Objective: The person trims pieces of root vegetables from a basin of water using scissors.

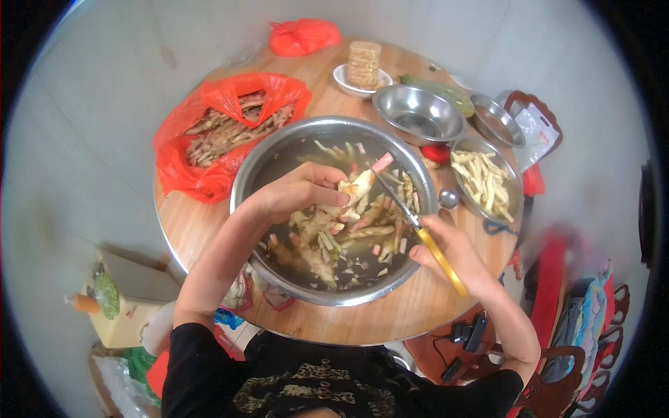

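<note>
My left hand (306, 191) is closed around a piece of young ginger (359, 184) with a pink stem end, held above a large steel basin (240, 182). In my right hand (449, 247) is a knife (440, 255) with a yellow handle, its narrow blade pointing up and left, close to the pink end of the ginger. Cloudy water fills the basin, and more ginger pieces (313, 254), pink stem bits and peel scraps lie in it.
Unwashed-looking ginger fills a red plastic bag (185, 177) at the left. To the right stand a bowl (517, 182) of pale peeled pieces, a metal bowl (418, 124) and a smaller bowl (498, 120). Stacked noodle-like blocks (364, 64) rest on a white dish (343, 78); another red bag (304, 36) sits behind.
</note>
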Motion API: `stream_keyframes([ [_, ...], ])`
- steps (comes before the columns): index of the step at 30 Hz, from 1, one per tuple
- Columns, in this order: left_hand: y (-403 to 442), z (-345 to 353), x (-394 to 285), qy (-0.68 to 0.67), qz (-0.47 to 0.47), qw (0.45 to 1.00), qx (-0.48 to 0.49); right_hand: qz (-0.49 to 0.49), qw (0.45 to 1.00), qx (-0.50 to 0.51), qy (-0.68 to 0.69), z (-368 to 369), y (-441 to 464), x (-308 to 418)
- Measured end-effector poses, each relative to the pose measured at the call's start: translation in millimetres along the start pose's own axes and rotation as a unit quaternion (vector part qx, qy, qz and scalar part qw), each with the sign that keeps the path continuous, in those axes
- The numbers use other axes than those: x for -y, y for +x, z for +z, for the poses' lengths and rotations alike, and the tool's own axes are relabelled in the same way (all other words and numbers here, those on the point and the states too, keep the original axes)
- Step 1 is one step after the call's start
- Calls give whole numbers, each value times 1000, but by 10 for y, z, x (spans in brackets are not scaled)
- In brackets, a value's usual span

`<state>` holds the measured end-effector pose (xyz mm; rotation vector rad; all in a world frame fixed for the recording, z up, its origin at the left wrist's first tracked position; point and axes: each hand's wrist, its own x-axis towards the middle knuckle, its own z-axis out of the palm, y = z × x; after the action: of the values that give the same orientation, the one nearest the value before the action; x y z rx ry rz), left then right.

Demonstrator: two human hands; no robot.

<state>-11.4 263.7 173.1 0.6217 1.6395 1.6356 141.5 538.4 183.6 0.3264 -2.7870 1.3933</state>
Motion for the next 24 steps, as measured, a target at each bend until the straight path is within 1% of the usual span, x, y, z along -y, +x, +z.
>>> stream_keyframes([
  [3, 10, 15, 8, 9, 9, 1000, -5, 24, 1000, 10, 0, 30, -21, -26],
  [6, 26, -14, 52, 5, 8, 1000, -7, 23, 999, -1, 37, 88, -36, -131],
  [8, 29, -75, 93, 29, -24, 999, 8, 18, 999, 4, 40, 76, -35, -106],
  [9, 19, -72, 79, 28, -24, 999, 8, 11, 999, 10, 45, 66, -31, -89],
  [10, -3, -61, 50, 55, -12, 998, 14, 12, 999, 11, 45, 41, -26, -72],
  [11, -15, -58, 36, 82, 0, 996, 21, 24, 999, 31, 28, -1, -22, -59],
  [12, -10, -80, 50, 81, -1, 996, 20, 35, 998, 51, 10, -38, -28, -63],
  [13, -2, -124, 76, 89, 1, 996, 25, 35, 998, 52, 10, -67, -40, -80],
  [15, 21, -166, 119, 96, 3, 995, 30, 33, 995, 81, -40, -111, -62, -110],
  [16, 35, -174, 133, 85, -12, 996, 18, 32, 995, 82, -41, -113, -66, -97],
  [18, 53, -158, 133, 72, -24, 997, 4, 94, 993, 61, 37, -118, -82, -58],
  [19, 66, -127, 126, 54, -14, 998, -22, 92, 993, 63, 34, -109, -85, -74],
  [20, 69, -105, 117, 36, -4, 998, -48, 62, 998, 7, 25, -95, -81, -107],
  [21, 53, -91, 89, 34, -2, 998, -51, 31, 998, -48, 16, -92, -66, -120],
  [22, 24, -80, 48, 3, -14, 998, -67, 29, 998, -45, 15, -102, -33, -103],
  [23, 1, -81, 22, -27, -26, 996, -81, 54, 996, -55, 48, -117, 9, -87],
  [24, 22, -115, 80, -28, -24, 996, -84, 81, 991, -66, 81, -129, 37, -74],
])
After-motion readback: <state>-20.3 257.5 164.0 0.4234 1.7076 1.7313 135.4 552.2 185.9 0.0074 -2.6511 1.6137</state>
